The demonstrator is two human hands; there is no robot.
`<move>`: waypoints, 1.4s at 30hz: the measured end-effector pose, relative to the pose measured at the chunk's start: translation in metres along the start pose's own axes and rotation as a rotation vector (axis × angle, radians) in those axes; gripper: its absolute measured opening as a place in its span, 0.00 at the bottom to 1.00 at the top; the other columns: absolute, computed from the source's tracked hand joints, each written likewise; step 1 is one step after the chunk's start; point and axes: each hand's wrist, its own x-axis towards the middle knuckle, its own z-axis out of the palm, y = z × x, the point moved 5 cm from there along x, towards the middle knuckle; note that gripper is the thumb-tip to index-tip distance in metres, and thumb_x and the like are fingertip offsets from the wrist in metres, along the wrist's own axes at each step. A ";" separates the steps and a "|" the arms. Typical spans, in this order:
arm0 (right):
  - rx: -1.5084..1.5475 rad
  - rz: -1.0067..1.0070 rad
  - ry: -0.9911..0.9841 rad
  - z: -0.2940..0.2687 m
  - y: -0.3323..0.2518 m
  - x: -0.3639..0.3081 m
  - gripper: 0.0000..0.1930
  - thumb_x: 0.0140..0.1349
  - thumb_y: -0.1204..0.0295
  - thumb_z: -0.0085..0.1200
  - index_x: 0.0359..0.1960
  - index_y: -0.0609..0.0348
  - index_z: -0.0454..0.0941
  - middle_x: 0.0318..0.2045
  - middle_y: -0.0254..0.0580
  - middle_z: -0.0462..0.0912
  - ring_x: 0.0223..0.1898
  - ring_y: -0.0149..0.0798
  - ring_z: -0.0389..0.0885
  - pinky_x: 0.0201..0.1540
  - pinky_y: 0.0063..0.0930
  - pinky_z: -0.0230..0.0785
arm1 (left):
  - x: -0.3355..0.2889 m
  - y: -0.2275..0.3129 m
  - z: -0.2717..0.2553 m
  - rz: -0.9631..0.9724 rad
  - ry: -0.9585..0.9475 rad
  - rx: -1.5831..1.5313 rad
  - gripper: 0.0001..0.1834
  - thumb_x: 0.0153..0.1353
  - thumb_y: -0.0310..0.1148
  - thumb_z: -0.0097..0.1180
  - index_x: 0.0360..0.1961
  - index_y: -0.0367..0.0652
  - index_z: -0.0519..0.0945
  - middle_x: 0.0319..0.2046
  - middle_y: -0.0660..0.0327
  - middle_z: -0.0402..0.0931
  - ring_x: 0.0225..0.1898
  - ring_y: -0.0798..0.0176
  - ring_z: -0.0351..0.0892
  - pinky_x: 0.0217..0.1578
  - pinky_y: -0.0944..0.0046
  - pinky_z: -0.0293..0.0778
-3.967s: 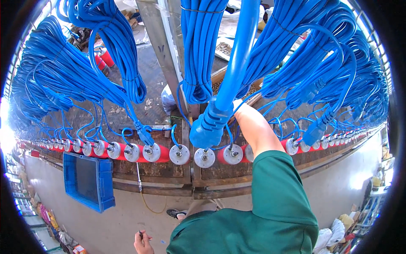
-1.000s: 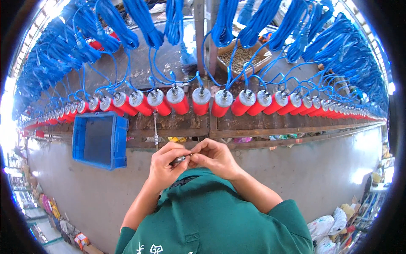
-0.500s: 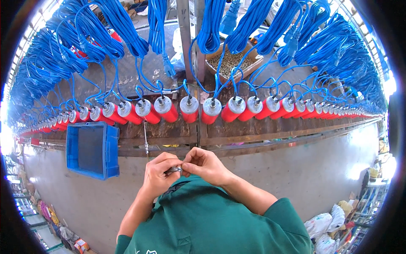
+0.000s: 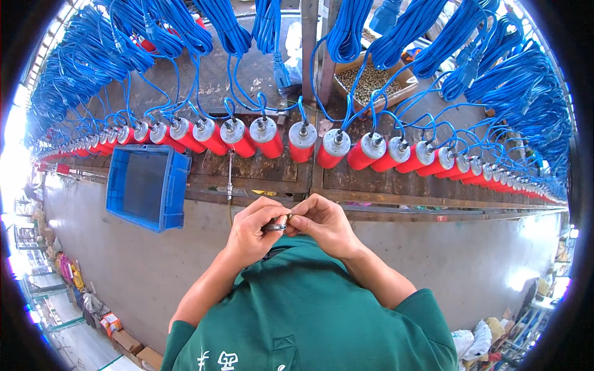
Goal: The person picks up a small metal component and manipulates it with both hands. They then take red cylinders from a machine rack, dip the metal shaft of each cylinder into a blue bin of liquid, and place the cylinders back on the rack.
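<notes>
1. Head view: a small metal part [image 4: 276, 225], dull grey and too small to tell its kind, sits between the two hands, close to the chest and just in front of the near edge of the table [image 4: 260, 179]. It looks held there so that both hands can work it close under the eyes.
2. The left hand [image 4: 250, 230] curls round the part, its fingers [image 4: 267, 213] closed on one end, seemingly to steady it.
3. The right hand [image 4: 322, 224] meets it from the other side, thumb and forefinger pinched on the other end, so the grip is shared.
4. Both forearms come up from the green shirt [image 4: 309, 309], elbows out.
5. Along the table a row of red cylinders [image 4: 266, 137] with silver caps lies side by side, caps toward the near edge, each tied to a blue cable [image 4: 346, 25] that hangs in bundles above, likely to keep the leads untangled.
6. A blue crate [image 4: 147, 185] hangs at the near edge, to the left, within reach.
7. A cardboard box of small parts [image 4: 371, 80] sits toward the far edge.
</notes>
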 end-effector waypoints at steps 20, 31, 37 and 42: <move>-0.119 0.041 0.023 -0.001 0.010 -0.026 0.07 0.75 0.73 0.58 0.44 0.66 0.77 0.36 0.39 0.86 0.38 0.29 0.84 0.44 0.28 0.80 | -0.006 0.006 0.011 0.038 -0.162 0.041 0.13 0.53 0.14 0.63 0.41 0.35 0.86 0.37 0.54 0.83 0.34 0.58 0.83 0.36 0.63 0.78; -0.035 -0.037 0.083 -0.002 0.022 -0.036 0.08 0.73 0.74 0.61 0.42 0.63 0.75 0.33 0.36 0.84 0.36 0.27 0.82 0.41 0.27 0.78 | -0.006 0.007 0.024 0.091 -0.168 0.110 0.16 0.46 0.15 0.59 0.38 0.37 0.84 0.35 0.54 0.81 0.33 0.55 0.82 0.36 0.62 0.78; -0.042 -0.077 0.140 -0.003 0.018 -0.041 0.07 0.71 0.75 0.61 0.40 0.62 0.74 0.31 0.35 0.83 0.33 0.26 0.81 0.38 0.26 0.77 | -0.007 0.016 0.033 0.083 -0.157 0.129 0.14 0.47 0.15 0.59 0.38 0.35 0.82 0.34 0.54 0.79 0.31 0.57 0.79 0.35 0.62 0.76; -0.090 -0.076 0.143 -0.008 0.017 -0.042 0.07 0.72 0.75 0.61 0.42 0.63 0.75 0.33 0.36 0.84 0.36 0.27 0.81 0.42 0.26 0.78 | -0.006 0.012 0.037 0.081 -0.164 0.177 0.17 0.45 0.15 0.58 0.39 0.34 0.82 0.35 0.53 0.79 0.32 0.56 0.79 0.37 0.62 0.76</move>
